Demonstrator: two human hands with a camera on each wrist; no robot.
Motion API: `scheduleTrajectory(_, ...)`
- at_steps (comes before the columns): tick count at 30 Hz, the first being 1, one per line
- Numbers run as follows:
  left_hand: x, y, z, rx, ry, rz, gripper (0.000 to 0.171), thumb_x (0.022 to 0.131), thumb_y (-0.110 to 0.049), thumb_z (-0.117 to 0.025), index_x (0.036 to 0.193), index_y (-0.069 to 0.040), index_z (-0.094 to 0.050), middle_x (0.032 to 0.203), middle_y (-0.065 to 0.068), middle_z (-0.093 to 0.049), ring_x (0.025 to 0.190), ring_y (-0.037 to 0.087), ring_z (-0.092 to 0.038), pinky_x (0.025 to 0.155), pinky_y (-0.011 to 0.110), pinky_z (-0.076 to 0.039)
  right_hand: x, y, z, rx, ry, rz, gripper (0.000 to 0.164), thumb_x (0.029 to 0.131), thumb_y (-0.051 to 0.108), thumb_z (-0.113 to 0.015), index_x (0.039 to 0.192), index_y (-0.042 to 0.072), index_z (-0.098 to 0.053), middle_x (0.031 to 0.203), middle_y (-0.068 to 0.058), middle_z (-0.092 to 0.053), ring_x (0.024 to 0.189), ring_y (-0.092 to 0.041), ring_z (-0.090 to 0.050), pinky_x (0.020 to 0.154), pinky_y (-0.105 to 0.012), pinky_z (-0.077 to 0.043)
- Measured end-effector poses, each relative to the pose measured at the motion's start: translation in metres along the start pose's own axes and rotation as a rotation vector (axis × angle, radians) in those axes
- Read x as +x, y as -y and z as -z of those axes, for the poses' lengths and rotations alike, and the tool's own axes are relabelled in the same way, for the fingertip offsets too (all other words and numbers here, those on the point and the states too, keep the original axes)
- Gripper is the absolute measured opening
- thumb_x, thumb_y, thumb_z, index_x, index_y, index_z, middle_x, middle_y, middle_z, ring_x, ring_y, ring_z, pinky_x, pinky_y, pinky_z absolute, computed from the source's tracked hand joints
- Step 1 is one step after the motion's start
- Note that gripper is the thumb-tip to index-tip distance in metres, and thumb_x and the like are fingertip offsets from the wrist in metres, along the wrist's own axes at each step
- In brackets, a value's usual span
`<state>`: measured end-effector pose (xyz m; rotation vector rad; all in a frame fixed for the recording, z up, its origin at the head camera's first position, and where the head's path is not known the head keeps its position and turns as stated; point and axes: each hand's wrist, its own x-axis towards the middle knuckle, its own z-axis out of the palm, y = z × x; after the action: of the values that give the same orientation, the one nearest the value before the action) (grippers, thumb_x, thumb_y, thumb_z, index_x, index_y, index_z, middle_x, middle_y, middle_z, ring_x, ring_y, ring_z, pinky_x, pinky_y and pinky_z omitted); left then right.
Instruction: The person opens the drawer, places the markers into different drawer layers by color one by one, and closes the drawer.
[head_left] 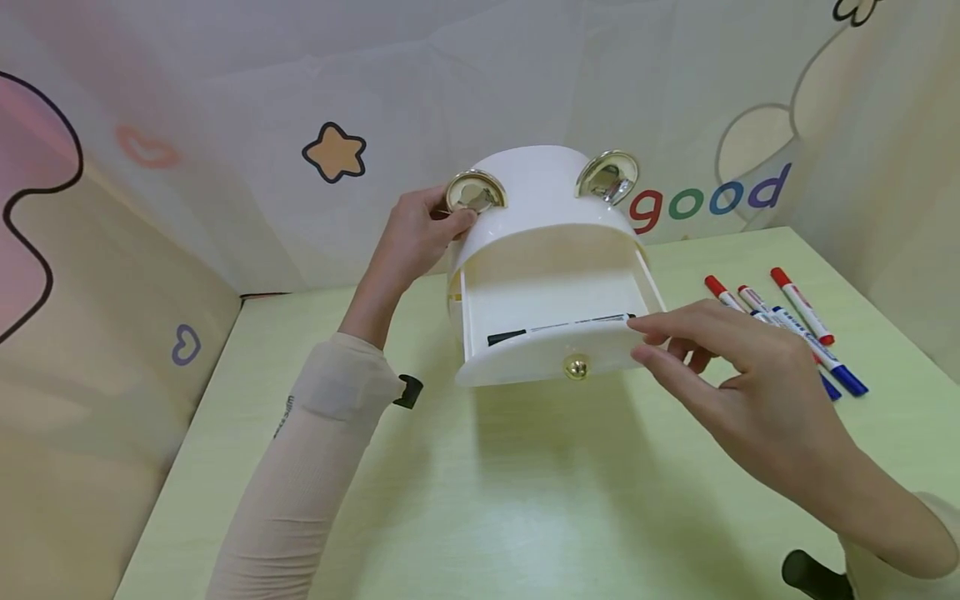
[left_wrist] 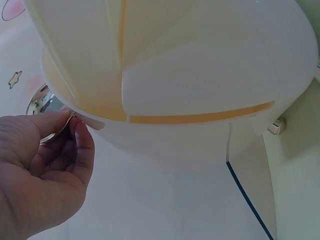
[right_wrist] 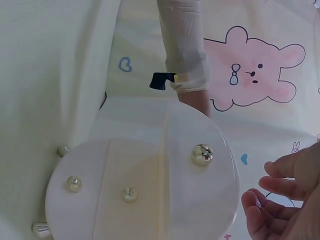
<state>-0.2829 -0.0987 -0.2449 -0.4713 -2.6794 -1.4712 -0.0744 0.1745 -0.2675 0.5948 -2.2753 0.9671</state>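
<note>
A white rounded drawer box (head_left: 536, 179) with gold ears stands on the table, its top drawer (head_left: 551, 350) pulled out. My left hand (head_left: 420, 237) pinches the left gold ear (head_left: 476, 192) between thumb and fingers; the left wrist view shows this grip (left_wrist: 55, 165) from below. Inside the drawer, along its front wall, lies a thin black-and-white marker (head_left: 558, 327) with its black cap to the left. Close to the drawer's right front corner is my right hand (head_left: 750, 392), fingers loosely bent. In the right wrist view, that hand (right_wrist: 280, 195) holds nothing.
Several red and blue markers (head_left: 802, 300) lie in a loose group on the right of the pale green table (head_left: 540, 508). A printed curtain (head_left: 420, 100) hangs behind the box. Lower drawers with gold knobs (right_wrist: 129, 194) are closed beneath the open one.
</note>
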Motion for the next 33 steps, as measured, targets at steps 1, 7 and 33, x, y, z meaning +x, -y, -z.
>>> scheduleTrajectory(1, 0.0, 0.0, 0.0, -0.004, 0.0, 0.002, 0.026, 0.102, -0.013, -0.063, 0.125, -0.001, -0.068, 0.111, 0.013, -0.068, 0.099, 0.021, -0.064, 0.086, 0.03, -0.052, -0.001, 0.0, -0.001, 0.006, 0.006, -0.008, 0.039, 0.078, -0.01, -0.084, 0.11, 0.012, -0.079, 0.09, 0.01, -0.069, 0.075, -0.002, -0.058, 0.065, -0.012, -0.046)
scheduleTrajectory(7, -0.001, 0.001, 0.001, -0.004, -0.001, 0.003, 0.025, 0.102, -0.013, -0.064, 0.123, -0.001, -0.069, 0.109, 0.012, -0.068, 0.098, 0.021, -0.064, 0.085, 0.029, -0.052, -0.006, -0.002, -0.007, 0.023, 0.019, -0.003, 0.041, 0.077, -0.009, -0.085, 0.111, 0.014, -0.079, 0.088, 0.011, -0.068, 0.074, -0.003, -0.057, 0.066, -0.013, -0.047)
scheduleTrajectory(33, -0.001, 0.0, 0.001, 0.006, 0.002, -0.013, 0.024, 0.102, -0.013, -0.064, 0.122, -0.001, -0.069, 0.108, 0.013, -0.068, 0.098, 0.021, -0.063, 0.085, 0.03, -0.051, -0.019, -0.013, -0.052, -0.088, 0.061, 0.1, 0.025, 0.091, 0.015, -0.082, 0.114, 0.011, -0.074, 0.105, 0.003, -0.07, 0.077, -0.007, -0.062, 0.067, -0.014, -0.05)
